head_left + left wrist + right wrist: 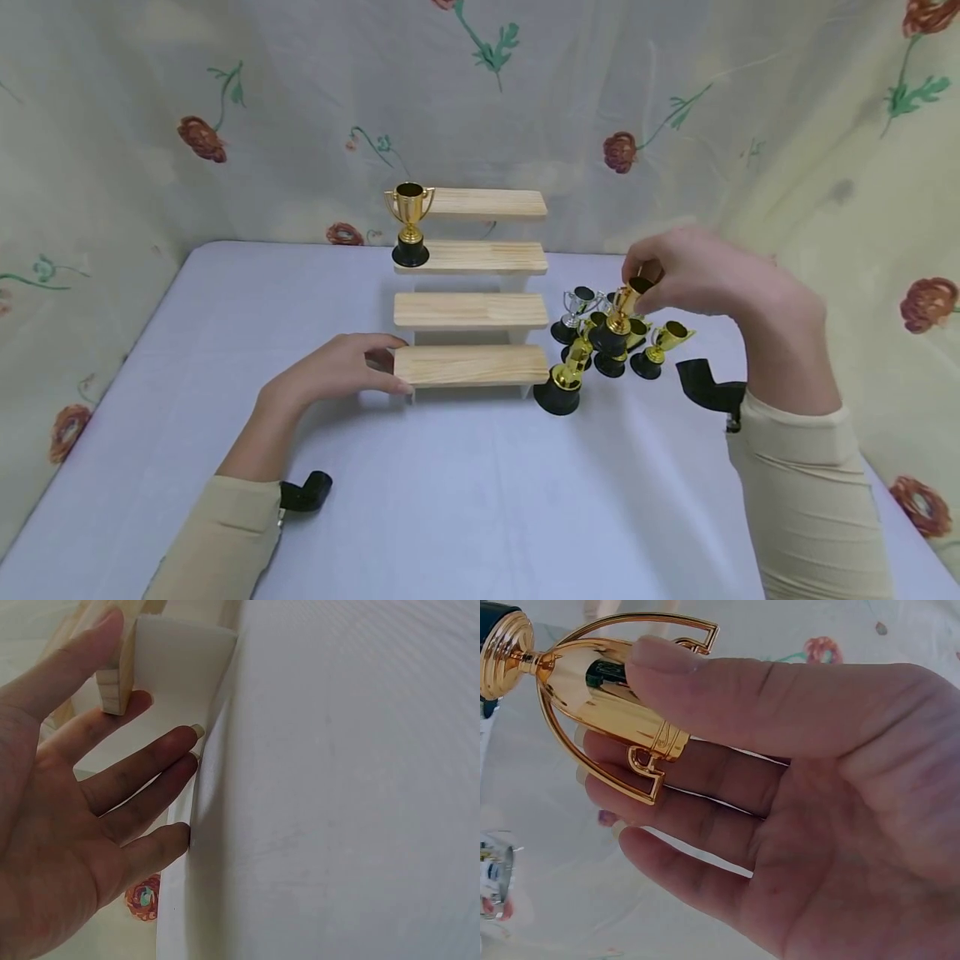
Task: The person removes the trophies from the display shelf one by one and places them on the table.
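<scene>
My right hand (705, 271) pinches a small gold trophy cup (619, 313) by its bowl, above the cluster of trophies. In the right wrist view the thumb lies across the gold bowl (577, 701), with fingers behind it; the black base is cut off at the frame's edge. My left hand (337, 367) holds the left end of the lowest step of a wooden tiered stand (472, 365). Thumb and index finger take the board's end (112, 686) between them in the left wrist view. Another gold trophy (410, 218) stands upright at the left end of the second step from the top.
Right of the stand, several trophies crowd together on the white cloth: a silver one (576, 307), a gold one at the right (660, 343) and a taller gold one (567, 375) in front. A floral curtain (480, 125) hangs behind the table.
</scene>
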Tool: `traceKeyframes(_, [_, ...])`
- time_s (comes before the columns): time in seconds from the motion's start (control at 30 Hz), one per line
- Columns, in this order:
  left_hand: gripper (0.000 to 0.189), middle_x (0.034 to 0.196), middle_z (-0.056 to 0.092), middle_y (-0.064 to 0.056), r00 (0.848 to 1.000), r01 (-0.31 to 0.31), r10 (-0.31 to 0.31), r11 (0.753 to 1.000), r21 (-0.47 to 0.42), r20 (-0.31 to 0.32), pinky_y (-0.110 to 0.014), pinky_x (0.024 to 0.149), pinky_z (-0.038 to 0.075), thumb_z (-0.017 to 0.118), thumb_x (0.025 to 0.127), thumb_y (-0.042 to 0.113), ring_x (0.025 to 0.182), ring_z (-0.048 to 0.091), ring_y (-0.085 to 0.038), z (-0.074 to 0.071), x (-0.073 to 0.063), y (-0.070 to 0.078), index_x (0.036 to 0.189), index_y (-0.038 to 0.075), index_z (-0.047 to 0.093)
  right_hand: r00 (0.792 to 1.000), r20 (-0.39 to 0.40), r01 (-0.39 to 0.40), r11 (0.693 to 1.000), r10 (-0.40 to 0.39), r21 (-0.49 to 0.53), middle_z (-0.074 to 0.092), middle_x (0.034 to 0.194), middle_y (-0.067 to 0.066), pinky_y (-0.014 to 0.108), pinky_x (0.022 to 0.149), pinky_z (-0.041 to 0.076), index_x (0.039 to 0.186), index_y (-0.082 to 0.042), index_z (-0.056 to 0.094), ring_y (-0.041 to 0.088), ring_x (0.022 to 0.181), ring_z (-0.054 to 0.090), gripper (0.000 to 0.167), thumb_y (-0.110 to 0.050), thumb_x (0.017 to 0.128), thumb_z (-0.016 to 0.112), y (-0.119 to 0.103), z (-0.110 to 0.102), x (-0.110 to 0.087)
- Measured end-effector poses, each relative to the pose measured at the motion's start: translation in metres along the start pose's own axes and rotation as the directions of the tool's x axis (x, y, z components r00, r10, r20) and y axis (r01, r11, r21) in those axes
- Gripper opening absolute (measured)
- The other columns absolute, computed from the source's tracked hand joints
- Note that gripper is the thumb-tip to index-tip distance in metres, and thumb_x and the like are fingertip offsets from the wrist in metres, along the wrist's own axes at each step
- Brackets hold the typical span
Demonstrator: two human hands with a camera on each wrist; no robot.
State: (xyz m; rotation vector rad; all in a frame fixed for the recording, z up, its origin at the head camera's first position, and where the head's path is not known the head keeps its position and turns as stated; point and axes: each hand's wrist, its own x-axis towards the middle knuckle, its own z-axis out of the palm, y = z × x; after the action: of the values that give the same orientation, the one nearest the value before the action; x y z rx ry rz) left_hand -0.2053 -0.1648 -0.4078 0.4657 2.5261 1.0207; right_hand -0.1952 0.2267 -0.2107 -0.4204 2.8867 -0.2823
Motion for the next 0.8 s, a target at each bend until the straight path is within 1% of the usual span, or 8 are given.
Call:
traceKeyframes(0.1, [0.079,0.123,0.067,0.001,1.0,0.006,-0.006,1.0,0.003,-0.002,-0.043,0.099,0.046,0.08,0.073,0.059,0.117,0.059,-0.018,0.0,0.0,0.0,0.14,0.025,0.054,1.0,0.013,-0.012,0.999,0.013,-0.03,0.063,0.095,0.008,0.034,0.07,0.046,0.103,-0.01,0.07,0.024,0.087,0.056,0.023,-0.014,0.081,0.076,0.006,0.006,0.002])
traceKeyframes(0.3, [0.079,0.121,0.068,0.001,1.0,0.002,-0.002,1.0,-0.012,-0.001,-0.043,0.098,0.047,0.08,0.073,0.059,0.116,0.06,-0.017,0.0,0.0,0.001,0.139,0.025,0.055,0.997,0.071,-0.018,1.0,0.018,-0.007,0.059,0.09,0.007,0.034,0.064,0.043,0.103,-0.009,0.068,0.023,0.082,0.053,0.025,-0.013,0.08,0.077,0.017,0.018,0.006])
traceKeyframes(0.47, [0.076,0.119,0.068,0.003,1.0,0.006,-0.006,1.0,-0.016,0.001,-0.041,0.096,0.047,0.08,0.072,0.061,0.114,0.06,-0.016,0.002,0.001,-0.001,0.136,0.028,0.056,0.995,0.092,-0.022,0.999,0.024,-0.028,0.058,0.087,0.006,0.033,0.064,0.041,0.099,-0.01,0.068,0.023,0.08,0.051,0.024,-0.014,0.078,0.079,0.02,0.028,0.009])
traceKeyframes(0.57, [0.075,0.119,0.068,0.002,1.0,0.006,-0.006,1.0,-0.017,0.002,-0.041,0.095,0.047,0.08,0.072,0.06,0.113,0.06,-0.016,0.001,0.0,0.0,0.136,0.028,0.056,0.995,0.095,-0.018,0.999,0.021,-0.029,0.061,0.088,0.007,0.033,0.065,0.043,0.1,-0.008,0.068,0.023,0.081,0.053,0.025,-0.012,0.077,0.079,0.022,0.034,0.011])
traceKeyframes(0.8, [0.079,0.122,0.067,0.0,1.0,0.01,-0.01,1.0,-0.005,0.0,-0.044,0.098,0.046,0.079,0.073,0.058,0.117,0.059,-0.018,-0.001,-0.001,0.001,0.14,0.025,0.054,0.991,0.12,-0.055,0.998,0.058,-0.024,0.064,0.098,0.012,0.034,0.064,0.047,0.108,-0.005,0.068,0.025,0.083,0.054,0.033,-0.013,0.078,0.079,0.026,0.049,0.014])
